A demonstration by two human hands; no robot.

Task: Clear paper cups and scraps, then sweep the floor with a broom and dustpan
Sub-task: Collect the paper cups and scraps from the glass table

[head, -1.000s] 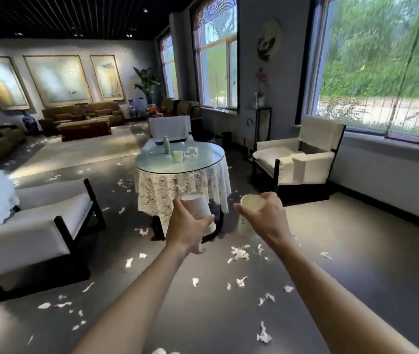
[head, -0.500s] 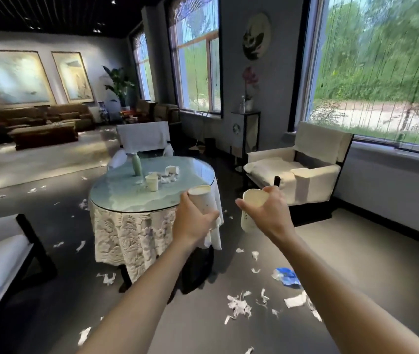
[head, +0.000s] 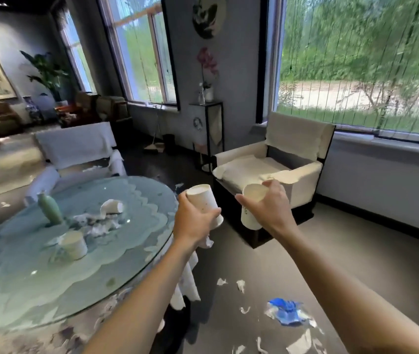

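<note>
My left hand grips a white paper cup by its side, just past the right rim of the round glass table. My right hand holds a second paper cup, tilted with its mouth toward me. On the table stand an upright paper cup, a tipped cup and a heap of torn paper scraps. White scraps and a blue wrapper lie on the grey floor at the lower right. A broom leans by the far window.
A green vase stands on the table beside the scraps. A white armchair sits under the right window, another covered chair behind the table. A tall black stand with an orchid is against the wall. A dark bin stands near the broom.
I have walked up to the table, which now fills the lower left. Both hands still carry their cups, held higher and closer to the armchair in view.
</note>
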